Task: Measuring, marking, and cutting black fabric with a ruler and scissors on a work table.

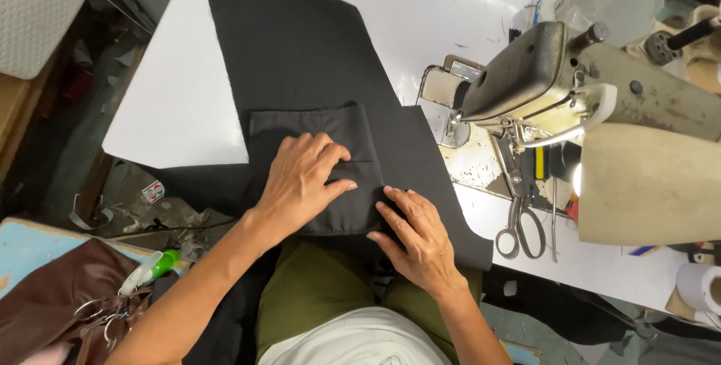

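A large piece of black fabric [300, 42] lies across the white sewing table [180, 102] and hangs over its near edge. On it rests a smaller folded black pocket piece [300, 121]. My left hand [304, 177] presses flat on this pocket piece, fingers spread toward the right. My right hand [420, 233] lies flat on the fabric at the pocket's lower right corner, by the table edge. Neither hand grips anything.
An industrial sewing machine [556, 79] stands at the right, its lamp lit. Scissors [520, 222] lie on the table below its head. At lower left, brown material [45, 297] and a green-tipped spray bottle [150, 269] sit on a blue surface. A tape roll [698, 286] is at far right.
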